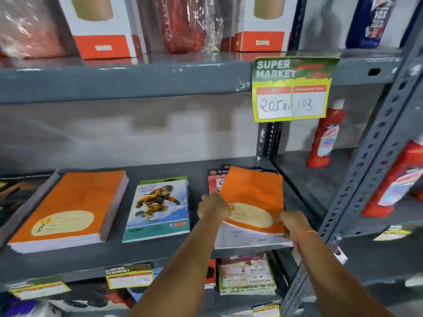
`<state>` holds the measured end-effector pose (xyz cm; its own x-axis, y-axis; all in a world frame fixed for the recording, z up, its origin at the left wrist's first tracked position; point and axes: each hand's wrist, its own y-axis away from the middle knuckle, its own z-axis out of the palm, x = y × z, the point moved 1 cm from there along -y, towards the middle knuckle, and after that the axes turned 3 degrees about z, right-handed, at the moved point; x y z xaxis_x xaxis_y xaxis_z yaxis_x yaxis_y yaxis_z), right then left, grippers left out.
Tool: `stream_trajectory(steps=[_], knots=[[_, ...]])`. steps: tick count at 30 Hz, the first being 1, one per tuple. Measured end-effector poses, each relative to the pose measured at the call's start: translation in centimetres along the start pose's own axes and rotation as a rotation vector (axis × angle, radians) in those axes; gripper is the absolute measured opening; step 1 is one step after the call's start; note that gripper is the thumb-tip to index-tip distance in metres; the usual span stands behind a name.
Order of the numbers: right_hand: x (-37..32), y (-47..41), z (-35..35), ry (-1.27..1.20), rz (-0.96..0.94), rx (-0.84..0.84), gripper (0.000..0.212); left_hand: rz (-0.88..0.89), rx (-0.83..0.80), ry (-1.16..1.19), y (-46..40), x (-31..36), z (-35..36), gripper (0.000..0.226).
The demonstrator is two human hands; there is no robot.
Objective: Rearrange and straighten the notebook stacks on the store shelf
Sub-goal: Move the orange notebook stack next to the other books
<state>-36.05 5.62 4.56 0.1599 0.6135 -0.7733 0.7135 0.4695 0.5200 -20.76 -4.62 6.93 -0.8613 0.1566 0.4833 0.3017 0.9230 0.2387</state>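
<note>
Gripping a thin orange notebook (pixel 253 197) at right of centre — left hand (pixel 214 205) on its left edge, right hand (pixel 294 224) at its lower corner. Tilted over the right-hand stack (pixel 249 240) on the grey shelf (pixel 160 252).

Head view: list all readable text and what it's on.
"SUPER MARKET", "205 Rs", "103": price tag on upper shelf edge.
"YOU": left orange notebook stack.
"GOLD": snowboarder notebook.
"SUPER MARKET": lower shelf tag.
Held orange notebook, bottles, boxes: blurred, unreadable.
</note>
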Motion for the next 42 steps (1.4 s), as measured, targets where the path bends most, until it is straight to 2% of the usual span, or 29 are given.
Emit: stream_trajectory(steps=[2, 4, 8, 11, 14, 16, 19, 21, 22, 25, 28, 32, 36, 39, 40, 42], knots=[[0.0, -0.4, -0.5, -0.111, 0.025, -0.089, 0.018, 0.002, 0.003, 0.096, 0.6, 0.2, -0.8, 0.031], [-0.3, -0.4, -0.9, -0.108, 0.006, -0.140, 0.025, 0.008, 0.015, 0.185, 1.6, 0.9, -1.6, 0.032], [-2.3, 1.3, 0.3, -0.067, -0.107, -0.180, 0.025, 0.034, 0.092, 0.309, 4.1, 1.2, -4.7, 0.036], [-4.4, 3.4, 2.4, -0.098, -0.170, -0.242, 0.016, 0.007, 0.163, 0.342, 5.0, -1.0, -8.0, 0.041], [-6.3, 6.2, 6.0, -0.081, -0.262, -0.304, 0.011, 0.001, 0.246, 0.322, 5.6, -4.9, -11.6, 0.012], [-7.2, 8.8, 9.2, -0.043, -0.349, -0.342, 0.007, -0.034, 0.299, 0.315, 5.7, -8.6, -13.9, 0.030], [-8.3, 13.2, 14.3, 0.006, -0.441, -0.436, 0.012, -0.093, 0.340, 0.327, 6.6, -14.8, -17.5, 0.006], [-8.8, 16.0, 18.0, 0.056, -0.483, -0.490, 0.028, -0.133, 0.370, 0.349, 7.1, -19.5, -19.6, 0.006], [-8.9, 17.3, 20.2, 0.074, -0.491, -0.501, 0.030, -0.158, 0.372, 0.352, 7.2, -22.1, -20.6, 0.019], [-8.9, 20.2, 25.3, 0.130, -0.518, -0.502, 0.027, -0.233, 0.370, 0.351, 7.9, -27.6, -22.6, 0.041], [-8.3, 21.9, 29.6, 0.205, -0.495, -0.502, 0.026, -0.271, 0.388, 0.403, 8.0, -32.3, -23.7, 0.041], [-7.8, 22.6, 33.3, 0.204, -0.470, -0.446, 0.030, -0.210, 0.390, 0.509, 6.9, -35.8, -23.8, 0.030], [-7.7, 22.0, 34.6, 0.296, -0.477, -0.347, 0.029, -0.141, 0.337, 0.408, 5.5, -37.0, -23.8, 0.004], [-6.9, 21.8, 35.0, 0.509, -0.500, -0.294, 0.012, -0.121, 0.243, 0.172, 4.5, -38.1, -23.1, 0.014], [-6.6, 21.7, 35.0, 0.560, -0.495, -0.284, 0.017, -0.124, 0.227, 0.119, 4.3, -38.3, -22.9, 0.015], [-6.6, 21.4, 35.0, 0.598, -0.480, -0.254, 0.041, -0.139, 0.196, 0.085, 4.0, -38.7, -22.8, 0.014]])
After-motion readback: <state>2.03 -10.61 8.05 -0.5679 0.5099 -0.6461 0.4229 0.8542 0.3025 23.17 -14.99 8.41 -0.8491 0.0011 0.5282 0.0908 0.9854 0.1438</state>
